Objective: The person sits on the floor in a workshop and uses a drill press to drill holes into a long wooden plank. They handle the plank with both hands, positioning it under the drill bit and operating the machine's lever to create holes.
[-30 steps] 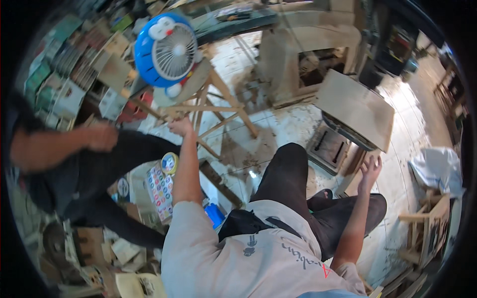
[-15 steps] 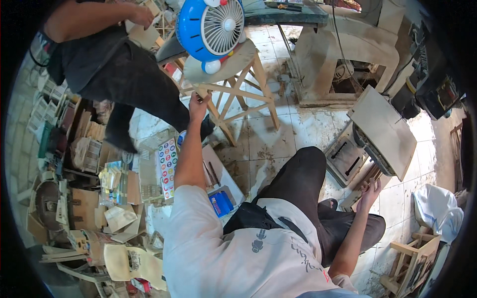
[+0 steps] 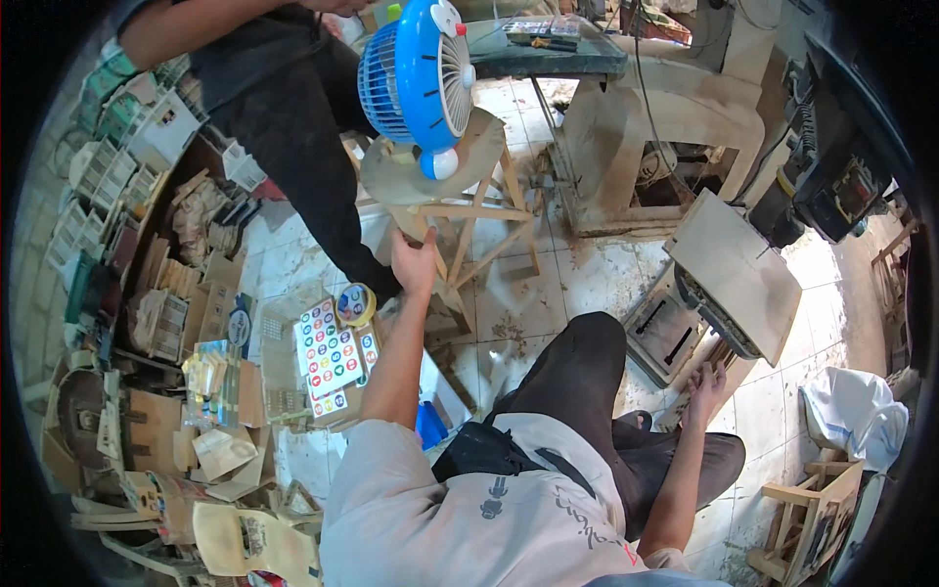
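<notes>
Fan (image 3: 430,83) turned, left hand (image 3: 414,264) stretched to stool (image 3: 391,183)

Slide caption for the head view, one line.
Workshop floor: left hand at a stool bearing a blue fan, right hand near a flat-topped machine.

pale grey short-sleeved shirt (image 3: 440,519) with dark print (image 3: 494,497), black bag (image 3: 477,450), dark trousers (image 3: 572,367).

A hand could cross the tiles (image 3: 582,279) between stool (image 3: 396,181) and machine (image 3: 734,274). The stool bars the left hand (image 3: 415,264) — fan (image 3: 426,83) on top.
</notes>
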`<state>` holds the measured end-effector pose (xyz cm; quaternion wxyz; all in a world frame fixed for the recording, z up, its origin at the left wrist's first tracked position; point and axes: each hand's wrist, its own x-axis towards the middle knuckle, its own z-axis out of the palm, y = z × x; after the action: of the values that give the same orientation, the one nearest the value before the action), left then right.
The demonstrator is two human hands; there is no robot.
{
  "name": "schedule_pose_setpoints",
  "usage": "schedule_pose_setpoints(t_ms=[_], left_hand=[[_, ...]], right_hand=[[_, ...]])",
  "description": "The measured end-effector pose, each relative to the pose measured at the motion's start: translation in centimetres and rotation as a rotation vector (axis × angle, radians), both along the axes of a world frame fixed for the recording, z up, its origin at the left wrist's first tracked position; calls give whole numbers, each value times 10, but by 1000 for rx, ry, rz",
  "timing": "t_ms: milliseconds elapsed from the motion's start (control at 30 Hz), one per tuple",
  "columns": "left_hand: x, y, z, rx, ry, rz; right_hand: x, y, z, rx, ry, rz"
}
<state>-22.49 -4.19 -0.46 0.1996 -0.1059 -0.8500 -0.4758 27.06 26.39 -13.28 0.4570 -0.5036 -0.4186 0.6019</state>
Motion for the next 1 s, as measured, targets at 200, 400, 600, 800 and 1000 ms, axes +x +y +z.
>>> schedule_pose_setpoints(t_ms=[200, 400, 600, 800, 1000], left_hand=[[32, 22, 1, -98, 29, 199], [38, 27, -14, -102, -8, 173], [40, 28, -10, -206, -101, 131], [58, 40, -4, -271, -133, 116], [68, 49, -5, -267, -143, 59]], right_hand=[[13, 8, -12, -24, 37, 21], [16, 5, -8, -13, -53, -50], [27, 15, 9, -49, 184, -245], [47, 23, 20, -78, 274, -366], [53, 25, 29, -138, 318, -423]])
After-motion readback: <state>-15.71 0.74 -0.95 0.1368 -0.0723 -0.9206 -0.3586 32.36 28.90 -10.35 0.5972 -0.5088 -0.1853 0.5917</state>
